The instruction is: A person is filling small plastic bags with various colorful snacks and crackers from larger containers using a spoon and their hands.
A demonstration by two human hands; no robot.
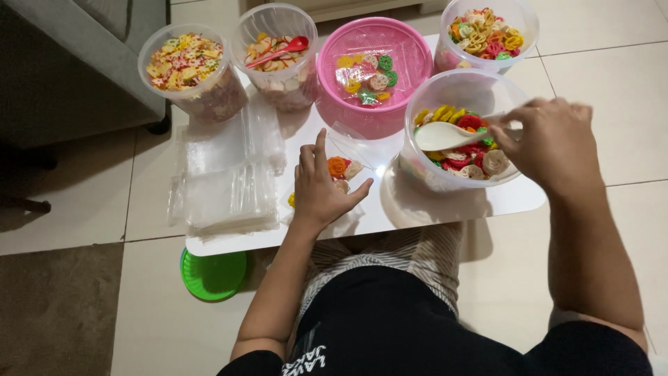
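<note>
My right hand [550, 143] grips the handle of a white spoon [442, 135] held over a clear round tub [463, 87] of coloured wheel-shaped crackers. My left hand [319, 188] holds a small clear plastic bag [344, 169] on the white tabletop [417, 205]; a few orange and pale crackers show inside the bag, between thumb and fingers.
At the back stand two clear tubs [188, 66] [278, 52] of crackers, one with a red spoon [282, 50], a pink tub [372, 66], and another clear tub [487, 31]. A stack of clear bags [223, 195] lies left. A green lid [212, 275] sits on the tiled floor.
</note>
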